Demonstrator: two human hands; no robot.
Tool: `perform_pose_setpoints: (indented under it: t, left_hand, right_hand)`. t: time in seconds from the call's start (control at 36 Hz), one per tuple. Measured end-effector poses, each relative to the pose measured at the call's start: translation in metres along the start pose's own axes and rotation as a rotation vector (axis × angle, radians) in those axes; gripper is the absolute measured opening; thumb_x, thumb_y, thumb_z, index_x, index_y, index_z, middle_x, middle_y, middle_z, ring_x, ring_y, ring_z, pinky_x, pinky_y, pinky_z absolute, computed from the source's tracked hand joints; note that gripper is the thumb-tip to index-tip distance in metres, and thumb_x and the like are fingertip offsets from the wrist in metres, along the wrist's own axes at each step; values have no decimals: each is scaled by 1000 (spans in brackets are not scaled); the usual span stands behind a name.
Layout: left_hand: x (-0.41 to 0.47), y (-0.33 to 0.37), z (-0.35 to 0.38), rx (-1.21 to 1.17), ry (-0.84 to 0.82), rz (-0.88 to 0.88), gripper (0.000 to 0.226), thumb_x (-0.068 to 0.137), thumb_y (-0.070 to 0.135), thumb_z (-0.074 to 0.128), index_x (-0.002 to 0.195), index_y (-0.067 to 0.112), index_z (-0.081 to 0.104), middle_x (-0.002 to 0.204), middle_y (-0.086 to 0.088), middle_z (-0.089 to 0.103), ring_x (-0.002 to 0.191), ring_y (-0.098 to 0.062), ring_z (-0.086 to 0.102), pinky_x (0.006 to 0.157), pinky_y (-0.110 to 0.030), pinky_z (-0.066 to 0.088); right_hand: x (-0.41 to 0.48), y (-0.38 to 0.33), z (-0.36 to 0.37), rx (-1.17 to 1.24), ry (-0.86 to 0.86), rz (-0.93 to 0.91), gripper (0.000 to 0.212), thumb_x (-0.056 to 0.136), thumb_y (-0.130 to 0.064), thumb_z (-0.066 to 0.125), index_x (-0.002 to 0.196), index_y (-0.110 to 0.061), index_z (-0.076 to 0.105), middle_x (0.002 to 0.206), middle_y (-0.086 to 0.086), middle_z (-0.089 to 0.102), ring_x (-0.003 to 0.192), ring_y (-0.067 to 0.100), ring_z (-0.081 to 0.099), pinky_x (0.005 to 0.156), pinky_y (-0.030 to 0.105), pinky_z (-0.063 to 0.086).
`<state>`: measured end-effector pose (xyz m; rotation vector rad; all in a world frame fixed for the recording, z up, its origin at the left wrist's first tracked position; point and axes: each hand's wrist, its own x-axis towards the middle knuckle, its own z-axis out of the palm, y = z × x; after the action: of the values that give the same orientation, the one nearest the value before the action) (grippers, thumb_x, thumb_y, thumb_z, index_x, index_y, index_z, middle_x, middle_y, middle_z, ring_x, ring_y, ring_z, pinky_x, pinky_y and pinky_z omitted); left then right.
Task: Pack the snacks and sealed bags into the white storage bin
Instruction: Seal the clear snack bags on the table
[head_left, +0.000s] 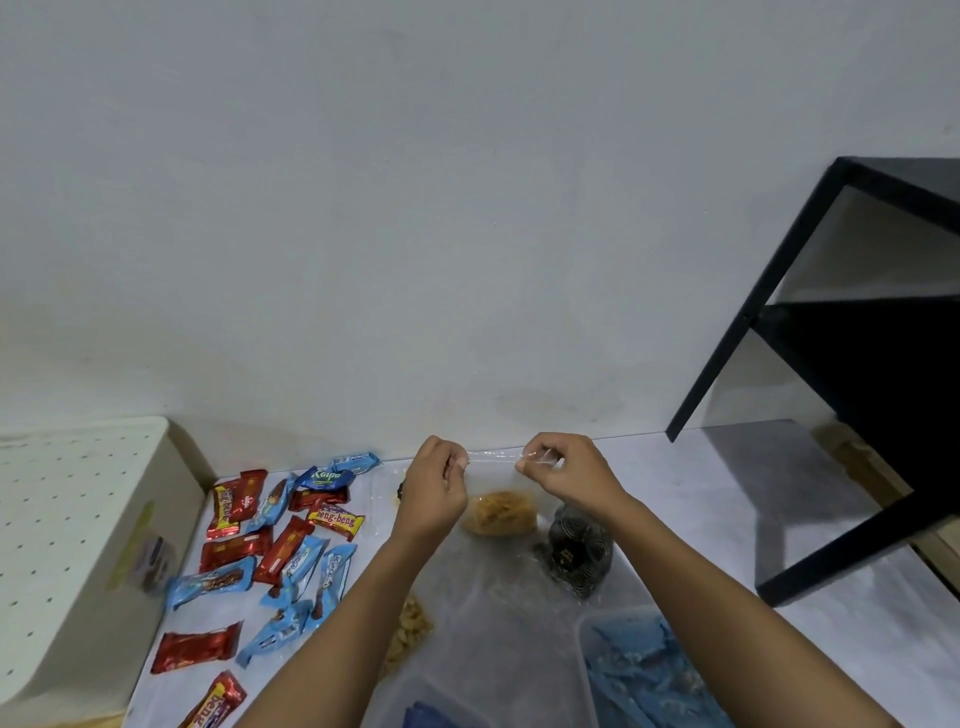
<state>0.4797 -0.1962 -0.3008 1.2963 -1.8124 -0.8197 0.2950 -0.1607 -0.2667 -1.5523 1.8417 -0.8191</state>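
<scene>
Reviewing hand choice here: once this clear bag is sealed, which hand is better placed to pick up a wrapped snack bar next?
Probably the left hand. Both hands pinch the top of the clear bag, but the snack bars all lie to its left; the right hand would have to cross over.

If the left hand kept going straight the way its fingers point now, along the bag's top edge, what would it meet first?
Most likely the right hand. The left hand pinches the clear bag at its top edge, fingers pointing at the right hand pinching the same edge; only bare plastic lies between, though depth is uncertain.
</scene>
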Motion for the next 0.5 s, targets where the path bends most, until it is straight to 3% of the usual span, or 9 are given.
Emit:
perform_pose_setpoints:
  t: [0.08,0.19,0.31,0.39,0.5]
  left_hand:
    - [1,0,0,7,-14,10,12,90,6,47,85,10,57,87,-2,52,79,-9,51,71,-29,44]
    - [1,-3,0,10,6,7,12,90,5,47,84,10,57,86,-2,52,79,-11,51,71,-28,43]
    - [2,-3,-1,13,-23,18,13,89,4,47,83,12,56,85,1,51,77,-8,50,68,-24,41]
    - [1,-4,0,4,-41,33,13,87,8,45,81,14,54,83,1,50,76,-6,50,66,-20,39]
    - [2,-10,-6,8,-46,37,12,81,16,40,79,17,52,83,1,50,76,-9,50,66,-27,41]
  right_hand:
    - [4,-6,3,-56,-21,-24,12,77,-31,67,66,-31,62,71,-14,65,77,10,60,80,34,48]
    - [6,-14,2,-138,-32,-49,10,80,-29,65,70,-29,63,70,-17,61,76,6,57,90,36,42]
    - [6,-22,5,-212,-75,-60,8,82,-34,63,81,-28,68,84,-14,67,82,9,59,92,32,33]
    - [9,-28,11,-281,-82,-97,9,86,-28,58,82,-26,67,81,-13,64,79,10,55,88,31,30]
    - [9,-30,13,-309,-101,-102,9,85,-32,57,80,-30,64,79,-14,62,77,9,55,86,31,28]
